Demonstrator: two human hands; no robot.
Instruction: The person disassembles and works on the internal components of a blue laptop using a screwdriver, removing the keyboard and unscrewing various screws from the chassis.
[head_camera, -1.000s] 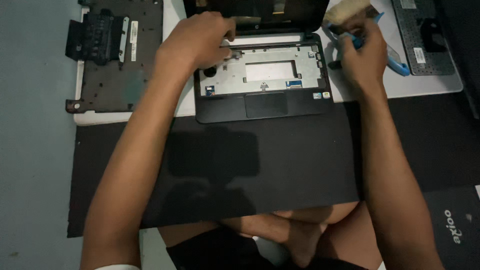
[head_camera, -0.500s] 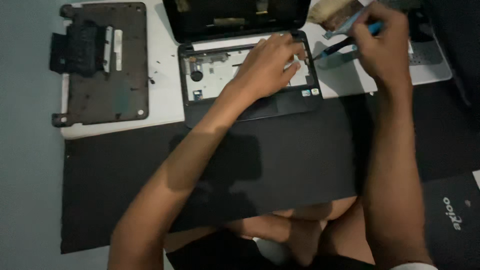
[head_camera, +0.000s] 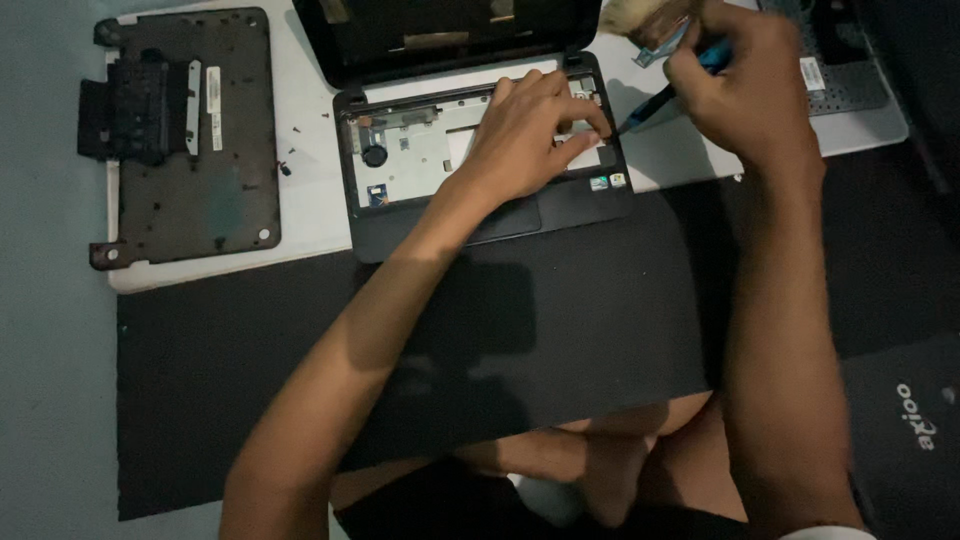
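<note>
Pressing flat, the spread fingers of the left hand (head_camera: 525, 135) rest on the bare metal deck of one opened laptop (head_camera: 480, 150), its keyboard removed, fingertips at the deck's right end; the right hand (head_camera: 750, 85) is closed around one blue-handled tool (head_camera: 665, 90), its dark tip pointing down-left just beside the laptop's right edge, a pale bristly brush head (head_camera: 630, 15) showing above that fist; the laptop sits at the far middle of one white board (head_camera: 310, 215), screen lid tilted back; one dark bottom cover (head_camera: 180, 140) lies on the board's far left, a few small loose screws (head_camera: 290, 160) between it and the laptop; one detached keyboard (head_camera: 840, 60) lies at the far right, partly hidden behind the right hand; one black mat (head_camera: 560, 330) spreads nearer, across both forearms' path.
</note>
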